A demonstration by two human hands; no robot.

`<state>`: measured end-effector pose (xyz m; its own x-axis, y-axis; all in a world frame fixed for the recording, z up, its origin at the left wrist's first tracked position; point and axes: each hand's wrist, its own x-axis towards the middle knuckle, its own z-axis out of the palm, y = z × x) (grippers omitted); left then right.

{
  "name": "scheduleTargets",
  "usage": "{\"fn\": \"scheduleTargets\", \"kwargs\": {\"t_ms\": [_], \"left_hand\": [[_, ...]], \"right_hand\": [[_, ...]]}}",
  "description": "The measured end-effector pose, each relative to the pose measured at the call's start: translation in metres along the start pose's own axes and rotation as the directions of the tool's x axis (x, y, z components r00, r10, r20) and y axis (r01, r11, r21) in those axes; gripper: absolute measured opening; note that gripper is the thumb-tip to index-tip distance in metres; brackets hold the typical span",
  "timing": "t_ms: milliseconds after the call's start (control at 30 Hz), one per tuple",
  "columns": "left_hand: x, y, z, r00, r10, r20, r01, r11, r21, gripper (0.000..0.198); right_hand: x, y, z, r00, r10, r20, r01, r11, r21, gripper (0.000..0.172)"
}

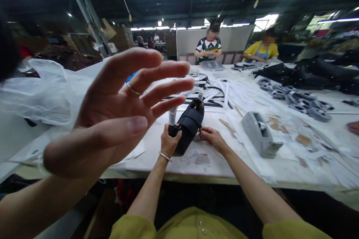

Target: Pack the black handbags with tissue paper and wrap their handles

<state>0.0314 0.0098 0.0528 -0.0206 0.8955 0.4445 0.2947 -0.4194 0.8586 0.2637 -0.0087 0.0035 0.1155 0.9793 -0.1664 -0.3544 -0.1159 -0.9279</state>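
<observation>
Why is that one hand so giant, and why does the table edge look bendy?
Head view: another person's ringed hand sits very near the wide lens, so it looms huge and softer; the table edge bows from lens distortion; the dark bag farther off looks sharp; strip lights glare white.

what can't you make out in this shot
Head view: a co-worker's raised hand hides the table behind it.
The left hand covers the near end of the bag.
Whether the right hand grips the bag or only touches it is too small.
The right edge cuts off another hand.
</observation>
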Motion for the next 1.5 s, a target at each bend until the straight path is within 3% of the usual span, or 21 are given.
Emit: {"fn": "scheduleTargets", "kwargs": {"t_ms": [1500], "left_hand": [[-0.0003, -0.0006, 0.0012, 1.000, 0.004, -0.007, -0.004, 1.000, 0.006, 0.027]], "right_hand": [[0.0020, 0.0048, -0.0074, 1.000, -0.003, 0.021, 0.003, 1.000, 0.007, 0.044]]}}
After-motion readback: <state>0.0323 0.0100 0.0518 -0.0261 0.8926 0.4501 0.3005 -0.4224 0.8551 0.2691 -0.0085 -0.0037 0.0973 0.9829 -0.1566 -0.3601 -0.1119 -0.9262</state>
